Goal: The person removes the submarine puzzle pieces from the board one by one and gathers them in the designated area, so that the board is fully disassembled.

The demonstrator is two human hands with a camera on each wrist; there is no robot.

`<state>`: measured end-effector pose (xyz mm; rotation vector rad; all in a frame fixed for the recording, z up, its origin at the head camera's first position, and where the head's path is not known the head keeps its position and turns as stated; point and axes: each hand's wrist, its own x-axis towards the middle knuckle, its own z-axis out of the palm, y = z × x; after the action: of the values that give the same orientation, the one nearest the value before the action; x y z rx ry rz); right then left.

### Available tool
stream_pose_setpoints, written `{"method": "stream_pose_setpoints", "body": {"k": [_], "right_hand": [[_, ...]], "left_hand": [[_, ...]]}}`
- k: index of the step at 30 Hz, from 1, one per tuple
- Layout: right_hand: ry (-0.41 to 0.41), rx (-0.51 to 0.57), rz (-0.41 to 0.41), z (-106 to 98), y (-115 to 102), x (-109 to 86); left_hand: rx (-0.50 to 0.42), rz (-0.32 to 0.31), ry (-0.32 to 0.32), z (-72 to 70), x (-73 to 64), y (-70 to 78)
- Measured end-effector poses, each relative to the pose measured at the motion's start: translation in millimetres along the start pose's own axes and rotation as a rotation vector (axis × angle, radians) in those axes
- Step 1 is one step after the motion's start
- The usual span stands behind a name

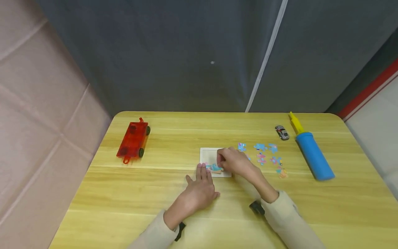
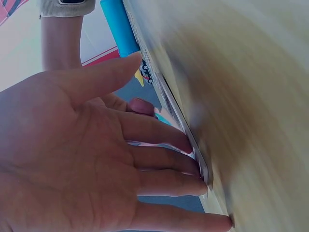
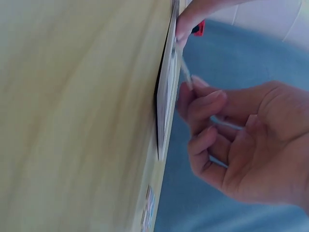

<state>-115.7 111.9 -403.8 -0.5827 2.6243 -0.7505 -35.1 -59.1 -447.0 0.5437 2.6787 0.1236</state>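
Observation:
A small white-rimmed puzzle tray lies on the table, with joined blue and pink jigsaw pieces along its near side. My left hand has its fingers straight, their tips resting on the tray's near left corner and the pieces there. In the left wrist view, the left fingers reach to the tray's edge. My right hand is over the tray's right side, fingers curled. Between its thumb and fingertips it pinches a thin jigsaw piece, tilted over the tray and seen edge-on in the right wrist view.
Several loose jigsaw pieces lie to the right of the tray, some partly behind the right hand. Beyond them are a small silver toy car and a blue hand pump with a yellow nozzle. A red toy wagon stands at the left.

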Motion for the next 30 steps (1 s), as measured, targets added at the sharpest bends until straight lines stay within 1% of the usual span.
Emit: {"method": "stream_pose_setpoints", "body": {"k": [4,8,11,14,20,26,30], "right_hand": [[0.000,0.028,-0.016,-6.1,7.1,-4.7],[-0.010,0.082,-0.021,-15.7,21.7,-17.1],[0.012,0.101,-0.037,-25.9,34.7,-28.0],[0.046,0.113,-0.044,-38.1,45.2,-38.2],[0.048,0.166,-0.002,-57.6,54.7,-52.6],[0.056,0.128,-0.011,-61.9,63.0,-64.4],[0.025,0.154,-0.027,-60.3,77.4,-74.4]], "left_hand": [[0.003,0.000,-0.006,1.3,-0.2,0.6],[-0.021,0.009,-0.022,3.0,-0.5,1.3],[-0.030,0.009,-0.027,3.9,-0.5,0.9],[-0.019,0.012,-0.016,3.3,-0.7,-0.1],[-0.011,0.016,0.002,3.2,-0.6,-1.9],[-0.015,0.017,0.004,4.0,0.1,-2.7],[-0.009,0.016,0.004,3.7,0.0,-3.4]]}}
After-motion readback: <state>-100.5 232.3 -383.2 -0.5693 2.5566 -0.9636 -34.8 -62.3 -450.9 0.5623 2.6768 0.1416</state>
